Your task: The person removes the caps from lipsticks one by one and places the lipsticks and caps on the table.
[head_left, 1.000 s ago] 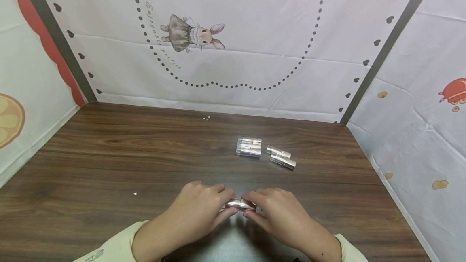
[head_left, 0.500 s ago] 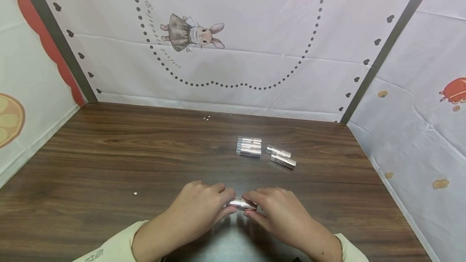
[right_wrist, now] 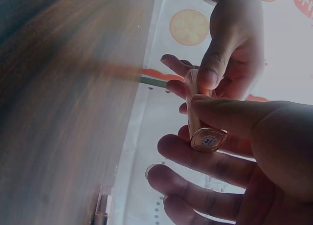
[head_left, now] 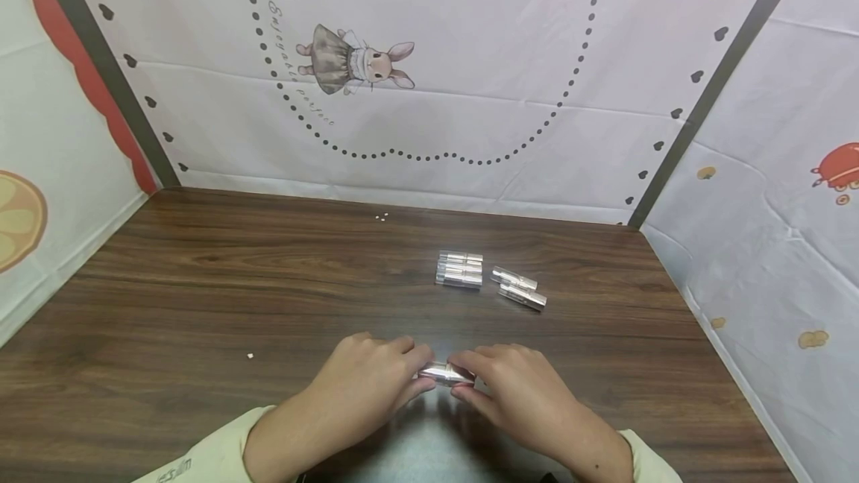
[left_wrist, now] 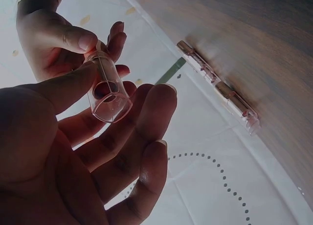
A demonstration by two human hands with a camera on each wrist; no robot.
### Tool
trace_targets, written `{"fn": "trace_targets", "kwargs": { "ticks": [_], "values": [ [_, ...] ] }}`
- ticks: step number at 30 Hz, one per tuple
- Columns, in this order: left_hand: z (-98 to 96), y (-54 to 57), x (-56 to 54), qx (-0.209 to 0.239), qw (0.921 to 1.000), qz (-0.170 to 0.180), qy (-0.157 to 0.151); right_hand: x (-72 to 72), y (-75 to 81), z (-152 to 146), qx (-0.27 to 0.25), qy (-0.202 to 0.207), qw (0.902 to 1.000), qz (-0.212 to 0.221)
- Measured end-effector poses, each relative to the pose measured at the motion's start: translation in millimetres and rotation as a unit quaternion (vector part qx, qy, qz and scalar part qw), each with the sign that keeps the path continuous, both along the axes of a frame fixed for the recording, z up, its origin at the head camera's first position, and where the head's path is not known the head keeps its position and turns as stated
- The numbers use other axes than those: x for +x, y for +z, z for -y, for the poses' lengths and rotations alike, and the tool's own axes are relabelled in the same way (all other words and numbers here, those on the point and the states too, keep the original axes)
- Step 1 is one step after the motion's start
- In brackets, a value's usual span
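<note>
A lipstick [head_left: 446, 373] with a clear cap and a shiny rose-gold base lies sideways between both hands, close over the near part of the table. My left hand [head_left: 372, 379] pinches its capped end between thumb and fingers. At the base end, my right hand [head_left: 520, 382] pinches it the same way. The left wrist view shows the clear squared cap [left_wrist: 112, 105] end-on, with a dark tip inside. In the right wrist view the base's end [right_wrist: 209, 140] carries a round printed label. Fingers cover part of the tube.
Farther back on the wooden table [head_left: 302, 282], several similar lipsticks [head_left: 459, 271] lie side by side. Two more lipsticks [head_left: 522, 297] lie slanted to their right. Small white bits [head_left: 250, 355] dot the table. Printed cloth walls [head_left: 470, 80] stand behind and at both sides.
</note>
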State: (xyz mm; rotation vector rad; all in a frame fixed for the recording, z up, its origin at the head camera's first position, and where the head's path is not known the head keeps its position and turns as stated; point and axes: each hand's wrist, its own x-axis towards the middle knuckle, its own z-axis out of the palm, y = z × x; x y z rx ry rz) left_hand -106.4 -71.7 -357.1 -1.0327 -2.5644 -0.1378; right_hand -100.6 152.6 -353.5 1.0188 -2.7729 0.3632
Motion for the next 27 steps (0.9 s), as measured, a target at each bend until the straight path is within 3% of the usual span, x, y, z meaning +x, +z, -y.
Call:
{"fn": "trace_targets", "kwargs": {
  "ticks": [27],
  "values": [
    [2.4,3.0,-1.2,0.007,0.9999,-0.007,-0.002,-1.9,2.6,-4.2,-0.016,0.001,0.9999,0.003]
  ]
}}
